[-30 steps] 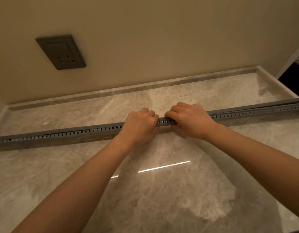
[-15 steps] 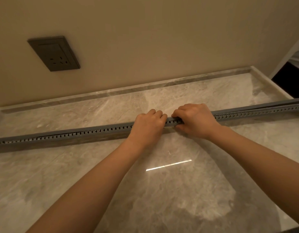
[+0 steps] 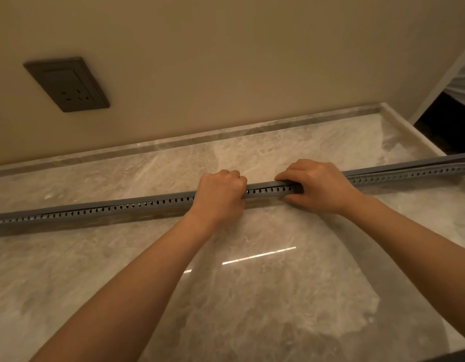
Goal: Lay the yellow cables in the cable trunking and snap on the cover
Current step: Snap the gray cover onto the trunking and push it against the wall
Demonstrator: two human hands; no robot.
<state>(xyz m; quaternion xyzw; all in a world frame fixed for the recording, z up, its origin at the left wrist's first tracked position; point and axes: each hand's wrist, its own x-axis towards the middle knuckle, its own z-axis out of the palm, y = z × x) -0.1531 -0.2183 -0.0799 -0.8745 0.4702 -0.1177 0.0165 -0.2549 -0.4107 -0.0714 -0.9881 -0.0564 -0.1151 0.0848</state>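
Note:
A long grey slotted cable trunking (image 3: 95,209) lies across the marble counter from the left edge to the right edge. Its grey cover (image 3: 260,184) sits on top along the left and middle; at the far right the cover (image 3: 445,161) lifts slightly off the trunking. My left hand (image 3: 219,195) is curled over the trunking near its middle. My right hand (image 3: 316,185) grips it just to the right, fingers over the cover and thumb under the front side. No yellow cables show.
The marble counter (image 3: 252,296) has a raised rim along the beige back wall and at the right end. A dark wall socket (image 3: 66,84) is mounted upper left. A dark opening (image 3: 445,121) lies beyond the counter's right end.
My right hand has slid a little to the right along the trunking, widening the gap between my hands. The view has shifted slightly.

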